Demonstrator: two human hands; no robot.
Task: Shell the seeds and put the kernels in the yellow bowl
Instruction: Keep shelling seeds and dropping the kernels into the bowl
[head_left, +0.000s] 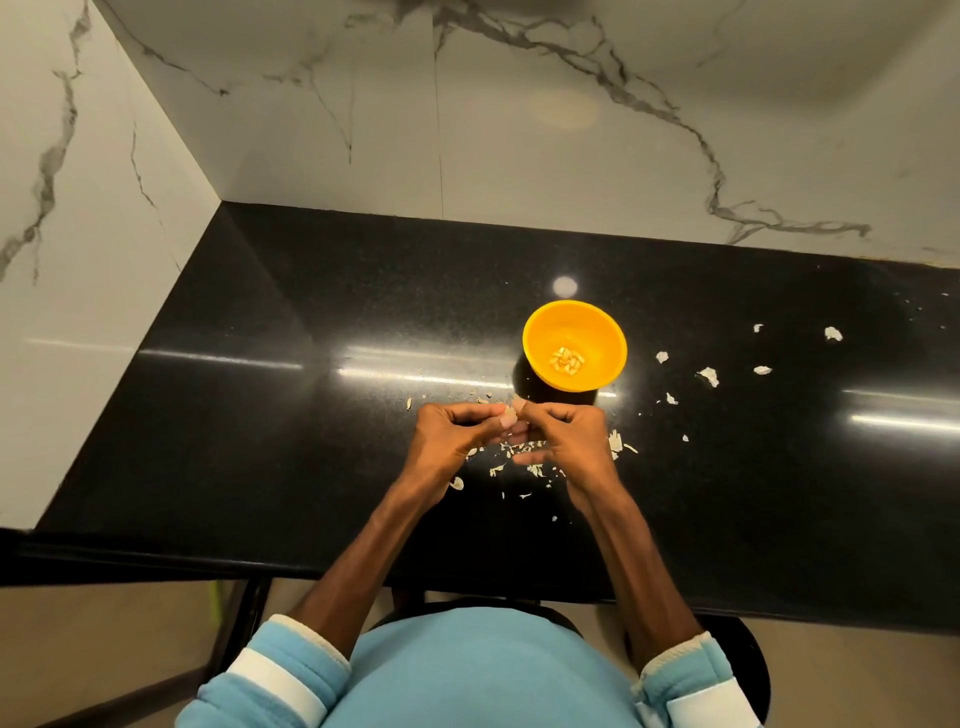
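Seed: I held one seed (511, 417) between my two hands, just above the counter and in front of the bowl. It was so tiny I could hardly see it.
Left hand: my left hand (457, 431) had its fingers curled in, and the thumb and first finger pinched one side of the seed.
Right hand: my right hand (566, 436) was curled too and pinched the other side.
Doing it well: I thought I should squeeze softly at the edge and pull slowly, so the kernel would not break or jump away.
Bowl: the yellow bowl (537, 332) stood close behind my hands, with a small heap of kernels (567, 359) inside.
Shells: shell bits (535, 470) lay under my hands on the black counter (311, 415), with more off to the right.
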